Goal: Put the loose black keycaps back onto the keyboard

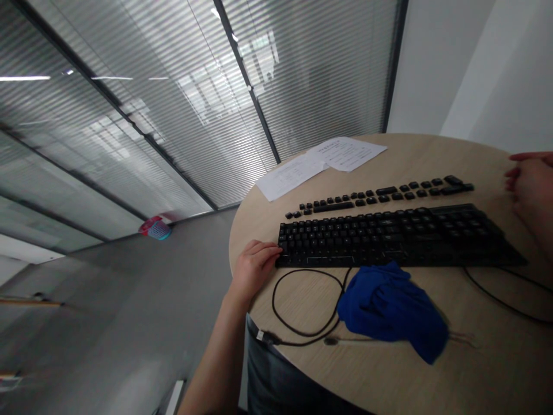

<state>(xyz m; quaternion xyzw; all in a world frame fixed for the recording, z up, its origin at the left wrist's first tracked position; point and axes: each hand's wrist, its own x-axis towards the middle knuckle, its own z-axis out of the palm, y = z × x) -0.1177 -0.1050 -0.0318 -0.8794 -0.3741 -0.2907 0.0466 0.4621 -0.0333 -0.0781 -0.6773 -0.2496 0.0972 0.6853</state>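
Note:
A black keyboard (363,239) lies on the round wooden table, with the keycaps gone along its near row. My left hand (256,265) is closed at the keyboard's left end, its fingertips on the near corner. Off to the right, past the keyboard's far end, my right hand (533,181) is partly cut off by the frame. One finger stretches out and the others bend; nothing shows between them. Behind the keyboard, loose black keycaps (332,206) are laid out in two rough rows. A crumpled blue cloth (391,305) sits just in front of the keyboard.
A black cable (298,334) loops in front of the keyboard, its USB plug at the table edge. Beside it lies a thin stick-like tool with a dark head (332,341). Printed papers (319,164) rest at the back edge. A basket (156,228) stands on the floor.

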